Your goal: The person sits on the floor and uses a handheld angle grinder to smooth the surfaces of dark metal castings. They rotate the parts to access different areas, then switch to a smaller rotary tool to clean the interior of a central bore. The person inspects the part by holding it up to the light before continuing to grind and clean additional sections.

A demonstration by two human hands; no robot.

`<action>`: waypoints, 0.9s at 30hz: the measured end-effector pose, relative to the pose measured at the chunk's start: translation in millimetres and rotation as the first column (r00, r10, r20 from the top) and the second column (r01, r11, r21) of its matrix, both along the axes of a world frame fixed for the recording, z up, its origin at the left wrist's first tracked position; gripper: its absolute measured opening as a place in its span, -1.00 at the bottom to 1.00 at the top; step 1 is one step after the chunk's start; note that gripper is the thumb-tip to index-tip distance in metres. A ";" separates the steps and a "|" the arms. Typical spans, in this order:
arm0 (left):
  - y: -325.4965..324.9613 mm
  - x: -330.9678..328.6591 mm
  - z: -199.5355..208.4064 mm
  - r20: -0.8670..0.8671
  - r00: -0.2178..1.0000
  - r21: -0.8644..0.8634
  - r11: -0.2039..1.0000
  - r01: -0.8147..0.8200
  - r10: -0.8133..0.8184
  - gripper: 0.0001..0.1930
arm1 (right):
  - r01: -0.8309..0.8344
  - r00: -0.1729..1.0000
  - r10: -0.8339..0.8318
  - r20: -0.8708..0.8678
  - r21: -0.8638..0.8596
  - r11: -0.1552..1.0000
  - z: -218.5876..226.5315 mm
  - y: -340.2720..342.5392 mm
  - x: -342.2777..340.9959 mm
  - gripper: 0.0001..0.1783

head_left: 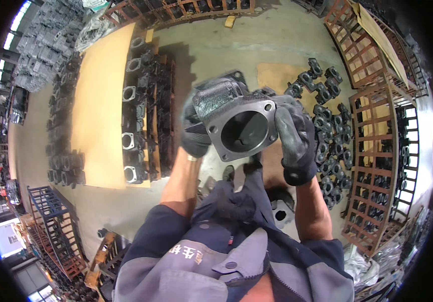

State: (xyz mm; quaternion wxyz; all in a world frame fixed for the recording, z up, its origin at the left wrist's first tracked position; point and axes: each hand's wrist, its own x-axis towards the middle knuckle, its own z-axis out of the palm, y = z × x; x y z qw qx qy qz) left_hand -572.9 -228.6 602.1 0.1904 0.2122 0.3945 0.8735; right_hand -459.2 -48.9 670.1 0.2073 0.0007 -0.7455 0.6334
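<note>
A dark cast-metal flanged housing [219,95] is held up in front of my chest. Its machined square flange faces me, with a large round bore and a bolt hole at each corner. My left hand [194,128], in a dark work glove, grips the housing's left side; part of its fingers is hidden behind the casting. My right hand [297,138], in a grey-black glove, clasps the flange's right edge, with the fingers wrapped behind. Below, near my right forearm, another casting with a round hole [280,214] shows partly.
At left, rows of similar castings [134,65] stand beside a cardboard sheet [98,116]. Several more castings [329,151] lie on the floor at right, in front of rusty metal cages [372,166]. A blue metal rack [50,206] stands at lower left; a wooden block [230,21] lies far ahead.
</note>
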 end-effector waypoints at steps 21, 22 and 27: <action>56.6 -80.0 6.6 -0.370 0.739 -0.372 0.638 -0.674 0.564 -0.68 | -0.426 0.898 0.433 0.074 0.393 0.815 32.2 14.9 -192.5 -0.84; 52.3 -82.2 2.7 -0.317 0.749 -0.378 0.647 -0.663 0.582 -0.68 | -0.458 0.881 0.464 0.088 0.399 0.794 32.1 10.4 -200.2 -0.84; 15.9 -104.7 -20.3 -0.112 0.788 -0.351 0.718 -0.601 0.605 -0.69 | -0.550 0.816 0.572 0.086 0.423 0.721 28.5 -21.0 -242.2 -0.84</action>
